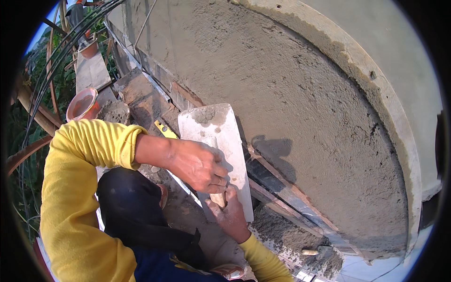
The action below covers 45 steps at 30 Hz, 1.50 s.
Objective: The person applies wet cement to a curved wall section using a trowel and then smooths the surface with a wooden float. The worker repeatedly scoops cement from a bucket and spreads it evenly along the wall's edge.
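A white rectangular plastering float (230, 117) with a smear of mortar on it is held tilted beside the wet plastered wall (305, 103). My left hand (197, 167), in a yellow sleeve, has its fingers curled over the float's handle (217, 199). Just below it, my right hand (230, 216) grips the lower end of that handle. Part of the handle is hidden under my fingers. A yellow spirit level (164, 129) lies left of the float, and my dark-trousered knee is bent beneath my left arm.
An orange bucket (94, 105) and mortar pile (112, 113) sit at left along plank scaffolding (89, 70). Wooden poles and cables border greenery. Another person (75, 16) stands at top left. A curved ledge (390, 108) edges the plaster. A handled tool (309, 252) lies in mortar, lower right.
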Available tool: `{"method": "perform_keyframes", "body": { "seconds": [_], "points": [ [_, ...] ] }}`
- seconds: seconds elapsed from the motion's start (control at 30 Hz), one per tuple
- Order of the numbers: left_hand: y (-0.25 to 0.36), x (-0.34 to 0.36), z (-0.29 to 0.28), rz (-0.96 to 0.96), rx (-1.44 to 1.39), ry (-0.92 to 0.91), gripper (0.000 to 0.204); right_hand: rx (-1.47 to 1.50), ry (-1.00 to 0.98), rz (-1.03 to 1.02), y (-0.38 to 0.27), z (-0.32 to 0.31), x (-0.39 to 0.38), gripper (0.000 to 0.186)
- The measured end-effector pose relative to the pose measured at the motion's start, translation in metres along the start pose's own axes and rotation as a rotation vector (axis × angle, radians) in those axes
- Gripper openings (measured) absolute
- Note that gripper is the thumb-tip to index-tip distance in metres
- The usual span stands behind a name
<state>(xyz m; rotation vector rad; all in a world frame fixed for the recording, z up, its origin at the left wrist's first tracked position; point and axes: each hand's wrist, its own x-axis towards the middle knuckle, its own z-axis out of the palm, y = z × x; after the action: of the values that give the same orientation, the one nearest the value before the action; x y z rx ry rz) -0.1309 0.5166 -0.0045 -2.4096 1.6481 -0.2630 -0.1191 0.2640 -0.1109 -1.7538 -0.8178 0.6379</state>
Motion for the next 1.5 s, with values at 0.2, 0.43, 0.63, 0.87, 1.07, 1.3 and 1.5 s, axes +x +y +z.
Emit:
{"method": "perform_keyframes", "body": {
  "seconds": [0.2, 0.43, 0.63, 0.87, 1.07, 1.3, 1.5],
  "points": [
    [-0.03, 0.04, -0.076, -0.003, 0.073, 0.324, 0.026, -0.369, 0.211, -0.157, 0.007, -0.048, -0.007, 0.068],
    [-0.183, -0.014, -0.234, -0.632, 0.24, 1.47, 0.033, -0.866, 0.583, -0.097, -0.015, -0.147, 0.011, 0.078],
    [-0.186, -0.057, -0.186, -0.92, 0.158, 1.526, 0.042, -0.845, 0.752, -0.154, 0.041, -0.208, -0.021, 0.083],
    [-0.192, -0.088, -0.169, -0.915, -0.023, 1.403, 0.042, -0.94, 0.729, -0.298, -0.044, -0.155, 0.05, 0.08],
    [-0.197, -0.081, -0.152, -0.952, -0.11, 1.463, 0.035, -1.2, 0.614, -0.313, -0.149, -0.092, 0.121, 0.069],
    [-0.204, -0.119, -0.144, -0.915, -0.269, 1.503, 0.033, -1.08, 0.871, -0.204, -0.075, -0.152, 0.054, 0.069],
    [-0.209, -0.148, -0.127, -0.903, -0.134, 1.557, 0.027, -0.879, 1.05, -0.129, 0.043, -0.191, -0.025, 0.062]
  ]
}}
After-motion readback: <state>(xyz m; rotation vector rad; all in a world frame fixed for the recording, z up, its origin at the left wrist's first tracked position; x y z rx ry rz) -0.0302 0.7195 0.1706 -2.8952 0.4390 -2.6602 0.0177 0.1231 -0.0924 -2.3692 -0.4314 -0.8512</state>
